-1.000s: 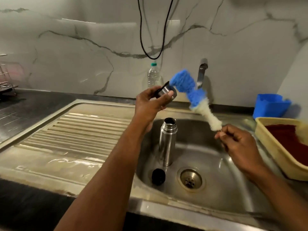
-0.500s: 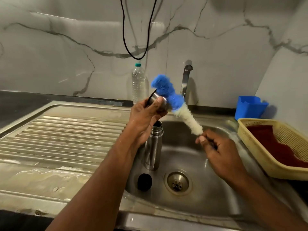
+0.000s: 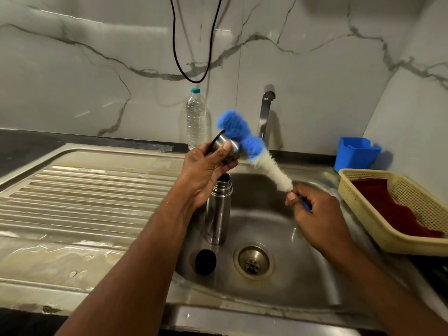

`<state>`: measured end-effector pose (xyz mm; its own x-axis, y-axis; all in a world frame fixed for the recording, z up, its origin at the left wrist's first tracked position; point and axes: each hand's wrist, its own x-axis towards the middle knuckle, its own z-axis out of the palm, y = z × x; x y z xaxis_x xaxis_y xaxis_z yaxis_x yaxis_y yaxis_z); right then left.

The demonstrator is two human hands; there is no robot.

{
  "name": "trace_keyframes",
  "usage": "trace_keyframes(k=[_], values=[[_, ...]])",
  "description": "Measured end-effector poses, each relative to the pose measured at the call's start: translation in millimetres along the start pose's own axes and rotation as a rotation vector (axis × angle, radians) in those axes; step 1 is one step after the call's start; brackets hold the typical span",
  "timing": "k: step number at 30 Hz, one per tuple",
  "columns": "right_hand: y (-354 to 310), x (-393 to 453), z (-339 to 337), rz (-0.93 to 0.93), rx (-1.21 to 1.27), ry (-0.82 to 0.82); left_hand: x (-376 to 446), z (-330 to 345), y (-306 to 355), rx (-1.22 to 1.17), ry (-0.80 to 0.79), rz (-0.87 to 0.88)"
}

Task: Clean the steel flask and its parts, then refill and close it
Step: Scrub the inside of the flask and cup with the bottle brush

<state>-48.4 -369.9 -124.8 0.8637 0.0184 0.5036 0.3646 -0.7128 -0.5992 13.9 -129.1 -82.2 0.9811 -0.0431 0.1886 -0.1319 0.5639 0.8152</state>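
A white marble-patterned wall (image 3: 97,69), crossed by grey veins, is being shown across the upper frame, with light being reflected softly from it. A black cable (image 3: 194,80) is being hung in a loop at top centre. A dark desk (image 3: 29,144) is being seen at left, under the wall.

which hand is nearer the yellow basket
Right. The right hand grips the brush handle over the sink, just left of the basket. The left hand holds the cap farther left, above the flask.
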Motion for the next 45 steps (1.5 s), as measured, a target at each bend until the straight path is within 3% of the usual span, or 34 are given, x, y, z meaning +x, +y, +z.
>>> trace_keyframes(k=[18, 33, 45], values=[[-5.2, -1.7, 3.3, 0.011, 0.069, -0.050, 4.6, -2.3, 0.0, -0.097, -0.023, 0.001], [-3.1, 2.6, -1.4, 0.084, 0.049, -0.061, 7.5, -8.7, -0.6, 0.005, -0.024, -0.025], [-1.6, 2.9, 1.4, 0.020, 0.055, -0.103, 7.1, -9.9, 0.7, -0.046, -0.072, -0.065]])
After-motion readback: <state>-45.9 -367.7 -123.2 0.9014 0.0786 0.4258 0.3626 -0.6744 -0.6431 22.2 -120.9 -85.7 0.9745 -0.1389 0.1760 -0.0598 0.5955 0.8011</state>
